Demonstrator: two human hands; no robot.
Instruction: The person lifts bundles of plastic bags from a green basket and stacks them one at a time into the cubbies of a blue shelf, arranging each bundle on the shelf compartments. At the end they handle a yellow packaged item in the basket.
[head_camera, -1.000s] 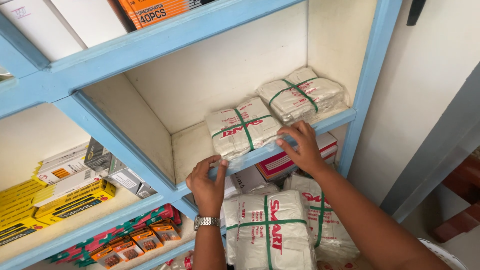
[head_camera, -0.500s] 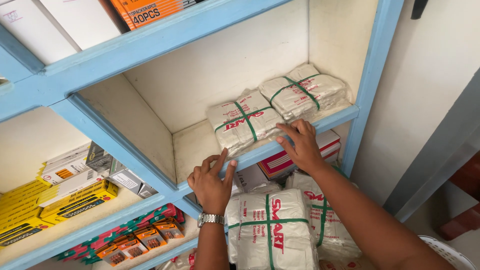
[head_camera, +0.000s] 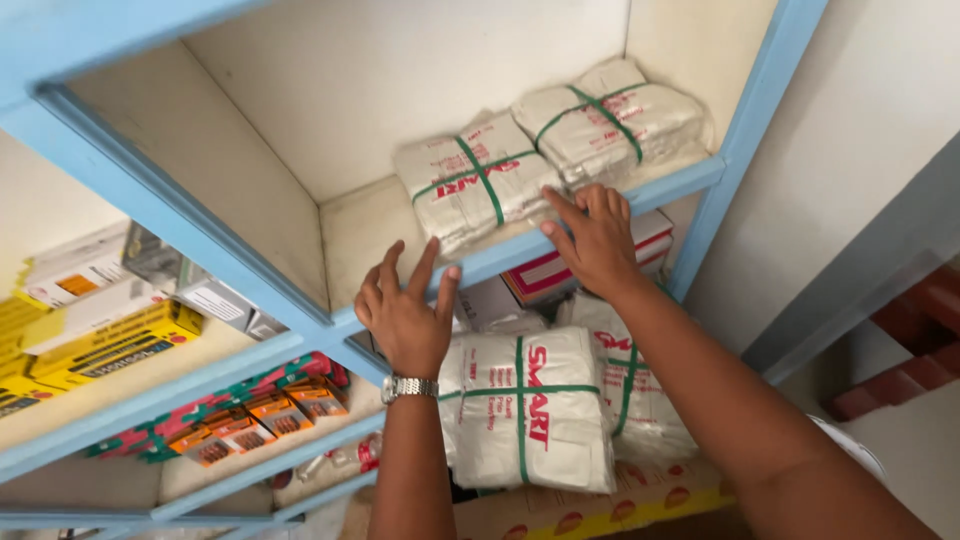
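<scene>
Nearest the camera, the left hand, a watch on its wrist, had lifted off the pale-blue shelf edge where it rested a moment earlier; its grip was open, fingers spread, holding nothing. Below it sat a white bundle tied with green string. The right hand had slid up from the edge and lay flat, grip open, fingertips touching the near tied bundle on the cream shelf board. A second tied bundle lay just beside it, deeper right. Yellow boxes filled the left compartment. A plain white wall stood at right.
</scene>
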